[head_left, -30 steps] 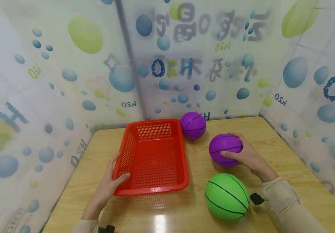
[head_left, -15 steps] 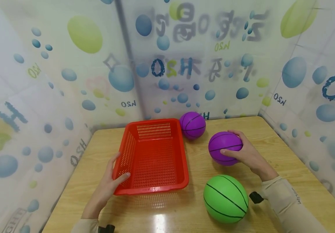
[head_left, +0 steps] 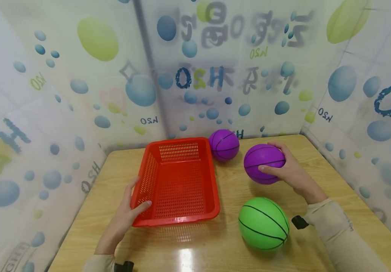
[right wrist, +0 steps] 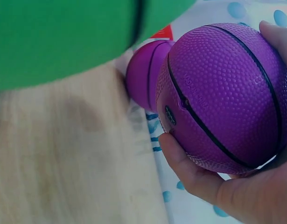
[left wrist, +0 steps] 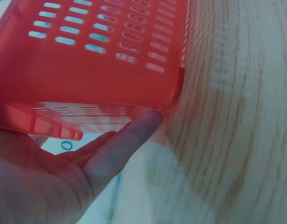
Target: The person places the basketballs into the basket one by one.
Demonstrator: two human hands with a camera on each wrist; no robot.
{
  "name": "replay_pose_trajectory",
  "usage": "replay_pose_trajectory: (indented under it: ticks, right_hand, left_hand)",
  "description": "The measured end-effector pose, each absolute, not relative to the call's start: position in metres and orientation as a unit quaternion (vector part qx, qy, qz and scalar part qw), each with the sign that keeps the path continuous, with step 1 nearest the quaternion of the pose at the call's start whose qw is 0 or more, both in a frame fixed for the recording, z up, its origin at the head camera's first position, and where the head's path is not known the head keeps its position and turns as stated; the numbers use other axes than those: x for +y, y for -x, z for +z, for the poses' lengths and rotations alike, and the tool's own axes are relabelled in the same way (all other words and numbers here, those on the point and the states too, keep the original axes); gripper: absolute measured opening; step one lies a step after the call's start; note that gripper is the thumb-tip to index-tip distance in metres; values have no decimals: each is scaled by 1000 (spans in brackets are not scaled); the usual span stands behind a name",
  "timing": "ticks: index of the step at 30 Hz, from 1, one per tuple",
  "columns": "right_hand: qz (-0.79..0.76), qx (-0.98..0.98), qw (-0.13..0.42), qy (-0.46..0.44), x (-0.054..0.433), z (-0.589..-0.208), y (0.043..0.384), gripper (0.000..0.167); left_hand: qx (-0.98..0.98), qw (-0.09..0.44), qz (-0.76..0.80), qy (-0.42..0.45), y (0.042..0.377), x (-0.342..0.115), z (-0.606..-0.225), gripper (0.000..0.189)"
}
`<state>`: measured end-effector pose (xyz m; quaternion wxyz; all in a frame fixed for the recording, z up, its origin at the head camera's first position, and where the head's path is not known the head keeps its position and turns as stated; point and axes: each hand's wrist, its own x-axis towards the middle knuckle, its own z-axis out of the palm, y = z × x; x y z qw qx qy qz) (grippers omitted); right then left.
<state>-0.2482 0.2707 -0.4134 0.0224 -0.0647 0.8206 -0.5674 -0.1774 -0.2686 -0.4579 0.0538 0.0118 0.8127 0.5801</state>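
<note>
In the head view my right hand (head_left: 297, 175) grips a purple toy basketball (head_left: 261, 156), thumb on its near side and fingers round the far side. The right wrist view shows this basketball (right wrist: 227, 93) held above the table level. My left hand (head_left: 120, 217) holds the left side of a red plastic basket (head_left: 178, 220), its thumb over the front left corner of the rim. Seen from the left wrist, the thumb lies along the wall of the basket (left wrist: 87, 77). Below my right hand a green basketball (head_left: 263, 223) rests on the table.
A second purple basketball (head_left: 224, 145) sits by the back right corner of the basket. The wooden table (head_left: 250, 260) ends at a printed curtain (head_left: 195, 94) behind and at both sides. Nothing lies inside the basket.
My right hand has raised the purple basketball slightly, away from me. The green basketball has rocked toward me and then back. The left hand and the basket have stayed put.
</note>
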Motion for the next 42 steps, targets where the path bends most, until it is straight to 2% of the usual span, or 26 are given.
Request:
replay_pose_trajectory:
  ticks: [6,14,42]
  right_hand:
    - [-579,811,8,80,266,-399,248,98]
    - [-584,806,8,94,255,-383,245,101]
    - [-612,776,41,151,193,-353,251,94]
  left_hand:
    - [814,53,579,-10,178,-269,-457,93]
    - [817,55,574,-7,176,-268,-457,97]
    - [822,44,567,-16,176,-269,-458,99]
